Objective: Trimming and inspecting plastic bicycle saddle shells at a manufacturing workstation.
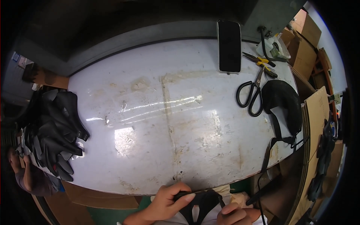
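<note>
A black saddle-shaped piece (pixel 207 200) with a long cut-out in its middle is held low, at the near edge of the table. My left hand (pixel 168 202) grips its left side, thumb on top and fingers curled round. At its right side my right hand (pixel 237 215) is closed, with a slim dark stick-like thing (pixel 221 202) sticking out from the fingers toward the piece; its kind is not clear. The lower part of the right hand runs close to the picture's edge.
On the white table (pixel 150 112) lie a phone (pixel 229 47), yellow-handled pliers (pixel 258 59), black-handled scissors (pixel 250 95) and a black curved pad with a strap (pixel 285 101). Several black pieces (pixel 56 127) are heaped at left, near another person (pixel 33 180). Cardboard (pixel 315 123) stands at right.
</note>
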Demonstrator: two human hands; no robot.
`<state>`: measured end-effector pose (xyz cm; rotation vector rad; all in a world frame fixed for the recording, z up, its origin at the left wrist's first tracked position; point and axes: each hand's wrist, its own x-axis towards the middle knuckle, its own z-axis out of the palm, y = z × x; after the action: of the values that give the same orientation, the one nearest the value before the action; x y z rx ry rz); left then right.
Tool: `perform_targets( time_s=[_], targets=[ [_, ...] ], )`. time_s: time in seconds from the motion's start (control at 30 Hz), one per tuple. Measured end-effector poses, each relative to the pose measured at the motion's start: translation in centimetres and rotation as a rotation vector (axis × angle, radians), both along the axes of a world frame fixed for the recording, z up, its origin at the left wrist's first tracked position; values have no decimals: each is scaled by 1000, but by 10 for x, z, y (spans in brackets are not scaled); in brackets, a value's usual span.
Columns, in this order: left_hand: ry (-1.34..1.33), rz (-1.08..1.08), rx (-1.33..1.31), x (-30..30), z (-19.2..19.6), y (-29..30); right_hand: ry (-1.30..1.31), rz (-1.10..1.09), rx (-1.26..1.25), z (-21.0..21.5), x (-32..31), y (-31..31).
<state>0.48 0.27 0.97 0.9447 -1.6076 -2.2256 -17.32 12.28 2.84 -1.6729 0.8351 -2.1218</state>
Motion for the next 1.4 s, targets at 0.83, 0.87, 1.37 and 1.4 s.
perform_targets(
  time_s=[0.83,0.87,1.37,1.4],
  targets=[
    [23,-147,-529,-19,-4,14,144,271,232,30,-31,-57],
    [128,-110,-292,-17,-4,13,235,455,287,35,-35,-61],
    [274,-158,-513,-12,-35,12,255,493,265,13,-4,-51],
    [279,-159,-510,-11,-34,14,232,495,241,13,-3,-51]
  ],
)
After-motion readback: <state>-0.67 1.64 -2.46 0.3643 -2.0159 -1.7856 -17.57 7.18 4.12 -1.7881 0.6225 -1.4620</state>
